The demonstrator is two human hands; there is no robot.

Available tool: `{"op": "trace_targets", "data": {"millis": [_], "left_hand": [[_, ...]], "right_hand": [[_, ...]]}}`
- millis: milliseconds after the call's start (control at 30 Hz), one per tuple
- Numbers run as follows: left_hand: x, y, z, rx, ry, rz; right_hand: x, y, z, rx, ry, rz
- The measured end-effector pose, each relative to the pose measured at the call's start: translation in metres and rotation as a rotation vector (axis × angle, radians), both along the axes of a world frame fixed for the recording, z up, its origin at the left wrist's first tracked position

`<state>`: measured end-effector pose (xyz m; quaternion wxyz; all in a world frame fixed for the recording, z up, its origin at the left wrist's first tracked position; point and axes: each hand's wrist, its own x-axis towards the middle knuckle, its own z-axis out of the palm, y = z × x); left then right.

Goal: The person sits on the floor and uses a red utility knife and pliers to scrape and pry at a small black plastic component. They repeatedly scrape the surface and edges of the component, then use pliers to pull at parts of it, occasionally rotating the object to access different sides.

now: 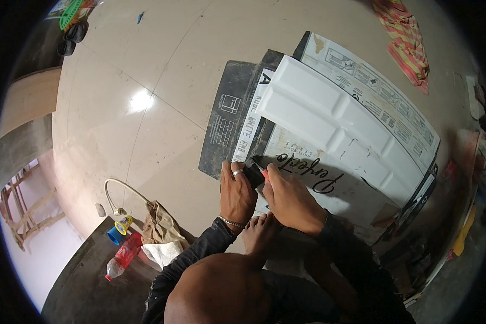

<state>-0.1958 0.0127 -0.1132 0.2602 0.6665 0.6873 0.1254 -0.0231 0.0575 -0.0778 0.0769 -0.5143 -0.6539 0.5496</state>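
A flattened white and black cardboard carton lies on the floor, with a long white ridged panel on it. My right hand is closed round a slim tool with a red-orange handle. Its dark tip points at the carton's near-left part; I cannot tell what kind of tool it is. Close on its left, my left hand, with a ring and a bracelet, curls its fingers on a small dark piece at the carton's edge. Whether that piece is loose or part of the carton is unclear.
A bare foot rests beside the carton, just below my hands. To the left stand a clear and red bottle, a blue cup and a brown bag. A striped cloth lies at the far right.
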Motion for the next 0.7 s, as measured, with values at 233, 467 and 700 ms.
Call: {"op": "trace_targets", "data": {"millis": [233, 467, 700], "left_hand": [[0.000, -0.001, -0.002, -0.007, 0.005, 0.004], [0.002, -0.002, 0.002, -0.054, -0.006, 0.021], [0.003, 0.001, 0.002, -0.050, 0.021, 0.046]], "right_hand": [[0.002, 0.005, 0.006, -0.068, -0.003, 0.027], [0.008, -0.014, 0.003, 0.053, 0.002, -0.019], [0.021, -0.026, 0.022, -0.265, -0.199, -0.054]]}}
